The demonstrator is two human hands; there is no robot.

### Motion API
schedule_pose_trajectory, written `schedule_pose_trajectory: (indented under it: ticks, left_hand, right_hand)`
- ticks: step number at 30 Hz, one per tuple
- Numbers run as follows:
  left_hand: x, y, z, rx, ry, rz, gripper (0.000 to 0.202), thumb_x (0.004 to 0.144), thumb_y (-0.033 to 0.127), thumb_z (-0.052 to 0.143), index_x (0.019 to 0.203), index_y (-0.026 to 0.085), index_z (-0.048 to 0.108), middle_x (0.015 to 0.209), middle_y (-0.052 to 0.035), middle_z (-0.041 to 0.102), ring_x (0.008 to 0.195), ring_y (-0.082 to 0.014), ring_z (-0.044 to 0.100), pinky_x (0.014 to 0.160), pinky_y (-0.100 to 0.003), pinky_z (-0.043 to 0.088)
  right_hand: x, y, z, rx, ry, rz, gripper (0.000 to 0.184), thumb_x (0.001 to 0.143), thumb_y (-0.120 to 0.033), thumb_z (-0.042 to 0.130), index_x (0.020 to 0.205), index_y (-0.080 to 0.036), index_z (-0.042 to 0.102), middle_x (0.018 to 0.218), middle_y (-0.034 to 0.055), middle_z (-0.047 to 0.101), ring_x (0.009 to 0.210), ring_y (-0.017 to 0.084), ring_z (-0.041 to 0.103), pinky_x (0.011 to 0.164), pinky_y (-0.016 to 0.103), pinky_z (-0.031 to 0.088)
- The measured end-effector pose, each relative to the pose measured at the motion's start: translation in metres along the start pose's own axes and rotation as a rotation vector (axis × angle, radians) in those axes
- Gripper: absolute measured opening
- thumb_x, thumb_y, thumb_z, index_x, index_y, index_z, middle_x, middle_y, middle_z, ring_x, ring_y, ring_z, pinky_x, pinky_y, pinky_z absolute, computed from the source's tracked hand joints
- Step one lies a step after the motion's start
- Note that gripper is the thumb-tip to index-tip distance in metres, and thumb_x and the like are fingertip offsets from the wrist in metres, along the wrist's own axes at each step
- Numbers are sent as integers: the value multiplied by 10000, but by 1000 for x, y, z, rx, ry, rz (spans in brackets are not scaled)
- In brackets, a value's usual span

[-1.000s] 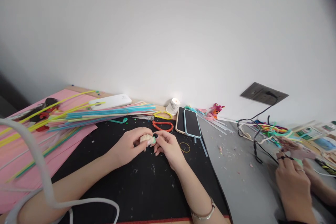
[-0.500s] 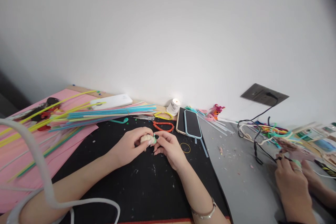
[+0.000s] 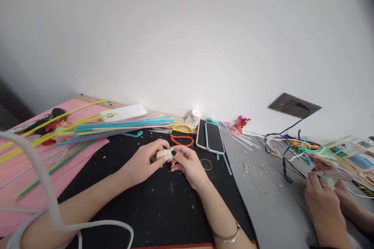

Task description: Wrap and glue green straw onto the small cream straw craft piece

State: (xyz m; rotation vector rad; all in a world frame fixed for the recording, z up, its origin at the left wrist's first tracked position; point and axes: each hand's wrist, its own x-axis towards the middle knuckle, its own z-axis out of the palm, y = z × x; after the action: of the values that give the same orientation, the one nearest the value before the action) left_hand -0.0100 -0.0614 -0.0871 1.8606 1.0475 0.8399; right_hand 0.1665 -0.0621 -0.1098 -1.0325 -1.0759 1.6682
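Note:
Between my two hands, above the black mat (image 3: 140,202), is a small cream-coloured ribbed piece (image 3: 163,155) with a pale green end. My left hand (image 3: 145,161) wraps round the ribbed part, thumb in front. My right hand (image 3: 188,165) pinches the green end between thumb and fingers; dark polish shows on its nails. The fingers cover much of the piece, so I cannot make out its whole shape. Just beyond my hands lie scissors (image 3: 182,140) with red and yellow handles. A yellow rubber band (image 3: 206,164) is on the mat to the right.
Colourful strips (image 3: 122,126) and pink sheets (image 3: 73,163) lie at the left. Two phones (image 3: 214,137) and a white cup (image 3: 193,118) stand near the wall. A white cable (image 3: 52,198) crosses the lower left. At the right are a co-worker's hands (image 3: 325,202) and a black cord (image 3: 284,163).
My hands keep hold of the piece with only slight finger shifts. The co-worker's hand at the right has moved a little.

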Motion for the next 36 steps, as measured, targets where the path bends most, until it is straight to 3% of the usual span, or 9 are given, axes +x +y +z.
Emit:
schedule_pose_trajectory:
  ticks: [6, 13, 23, 28, 36]
  left_hand:
    - [1, -1, 0, 24, 8, 18, 194, 805, 199, 469, 969, 194, 571, 878, -25, 616, 657, -144, 588, 594, -239, 458]
    - [0, -5, 1, 95, 30, 43, 174, 816, 219, 469, 902, 190, 618, 756, -3, 572, 619, -139, 551, 558, -236, 423]
    - [0, 0, 1, -46, 8, -9, 162, 819, 235, 483, 912, 194, 609, 806, -6, 621, 616, -146, 589, 572, -250, 454]
    - [2, -7, 4, -170, -8, -94, 158, 825, 284, 508, 925, 189, 585, 756, 3, 617, 611, -154, 605, 611, -283, 483]
    - [3, -12, 5, -225, -19, -109, 186, 827, 323, 529, 916, 170, 590, 731, 12, 593, 605, -140, 590, 619, -284, 479]
  right_hand:
    - [-1, -4, 1, 72, -22, 26, 267, 721, -362, 688, 882, -153, 645, 609, -14, 596, 528, 85, 557, 525, 203, 492]
    - [-1, -3, 0, 26, -34, 21, 274, 700, -328, 714, 908, -159, 658, 627, -17, 597, 539, 78, 551, 542, 198, 496]
    - [0, 1, -1, -5, -29, -16, 280, 708, -334, 711, 915, -152, 660, 643, -17, 591, 534, 75, 537, 571, 222, 495]
    - [2, 4, 0, -50, -27, -34, 261, 730, -344, 688, 892, -145, 646, 672, -4, 613, 512, 71, 535, 557, 223, 480]
    - [4, 7, -2, -30, -24, -20, 268, 727, -329, 693, 897, -128, 642, 664, 0, 616, 513, 72, 550, 554, 220, 495]
